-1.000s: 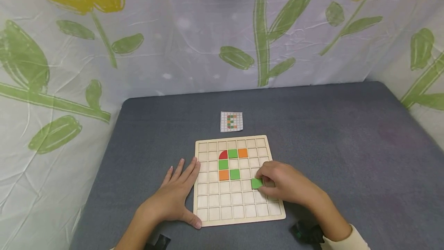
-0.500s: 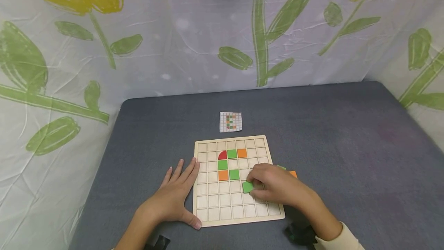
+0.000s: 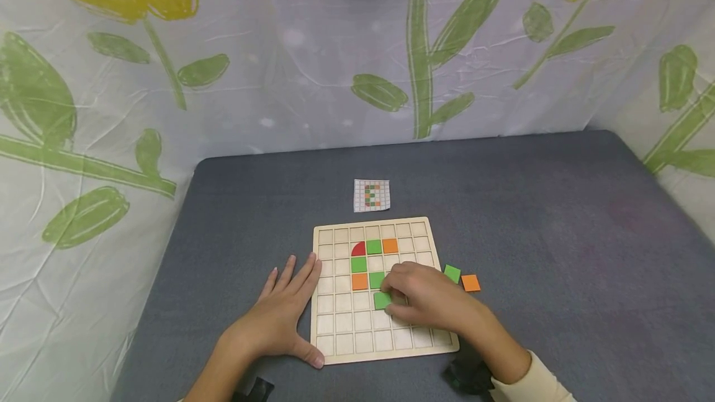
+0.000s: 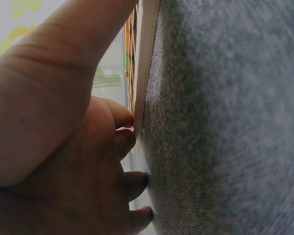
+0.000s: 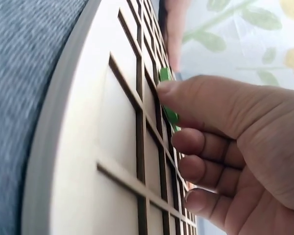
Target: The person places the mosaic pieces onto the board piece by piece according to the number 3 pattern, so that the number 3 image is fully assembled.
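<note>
One green tile (image 3: 382, 301) in fingers (image 3: 394, 281), farther left now

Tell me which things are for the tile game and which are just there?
For the game: wooden board; pattern card; green tile in the right hand; placed tiles; probably the loose green tile and loose orange tile.

Just there: flowery backdrop; probably the black things at the bottom.

The worktop (image 3: 547, 228) was dark blue-grey. The pale, square-gridded board (image 3: 364, 342) bore green tiles (image 3: 359, 264), orange tiles (image 3: 360, 281) and a red tile (image 3: 359, 249). The held tile (image 3: 382, 301) was green. Toward the worktop's far edge, the card (image 3: 372, 196) was white, patterned red, green and orange; the backdrop (image 3: 313, 36), white with yellow and green florals.
</note>
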{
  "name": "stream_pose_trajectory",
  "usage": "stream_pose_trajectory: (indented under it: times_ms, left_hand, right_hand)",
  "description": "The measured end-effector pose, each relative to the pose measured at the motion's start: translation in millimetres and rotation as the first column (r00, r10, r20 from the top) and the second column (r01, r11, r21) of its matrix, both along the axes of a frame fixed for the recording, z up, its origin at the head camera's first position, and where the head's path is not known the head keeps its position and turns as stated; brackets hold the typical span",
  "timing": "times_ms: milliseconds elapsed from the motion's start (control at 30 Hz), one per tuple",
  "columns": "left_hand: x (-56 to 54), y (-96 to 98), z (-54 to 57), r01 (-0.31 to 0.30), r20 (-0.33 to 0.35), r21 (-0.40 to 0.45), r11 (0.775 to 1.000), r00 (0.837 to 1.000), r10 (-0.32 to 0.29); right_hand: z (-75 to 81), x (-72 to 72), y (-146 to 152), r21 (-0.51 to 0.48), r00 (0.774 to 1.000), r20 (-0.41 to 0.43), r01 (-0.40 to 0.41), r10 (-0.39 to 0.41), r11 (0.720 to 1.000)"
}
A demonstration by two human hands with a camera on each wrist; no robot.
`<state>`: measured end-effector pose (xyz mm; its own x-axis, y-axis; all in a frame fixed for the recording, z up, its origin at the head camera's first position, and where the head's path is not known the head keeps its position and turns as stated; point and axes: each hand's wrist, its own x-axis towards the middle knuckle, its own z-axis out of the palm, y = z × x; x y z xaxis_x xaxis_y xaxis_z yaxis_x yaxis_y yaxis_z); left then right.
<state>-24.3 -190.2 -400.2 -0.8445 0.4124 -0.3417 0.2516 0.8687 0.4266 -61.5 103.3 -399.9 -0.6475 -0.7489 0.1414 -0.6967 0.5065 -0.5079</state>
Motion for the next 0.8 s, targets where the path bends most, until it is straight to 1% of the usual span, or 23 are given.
stream_pose_trajectory:
  times_ms: [200, 400, 800]
  left_hand:
    - [-0.2, 0.1, 0.8, 0.001, 0.004, 0.006, 1.0, 1.0, -0.001]
    - [0.2, -0.2, 1.0, 0.002, 0.002, 0.004, 1.0, 1.0, -0.002]
    - [1.1, -0.3, 1.7, 0.001, -0.002, 0.007, 1.0, 1.0, -0.001]
  right_hand:
    - [0.7, 1.8, -8, 0.017, 1.0, 0.024, 0.019, -0.02, 1.0]
    - [0.0, 3.4, -15, 0.012, 0.999, 0.006, 0.033, -0.033, 0.999]
    - [0.4, 5.0, -28, 0.007, 0.998, -0.004, 0.07, -0.07, 0.998]
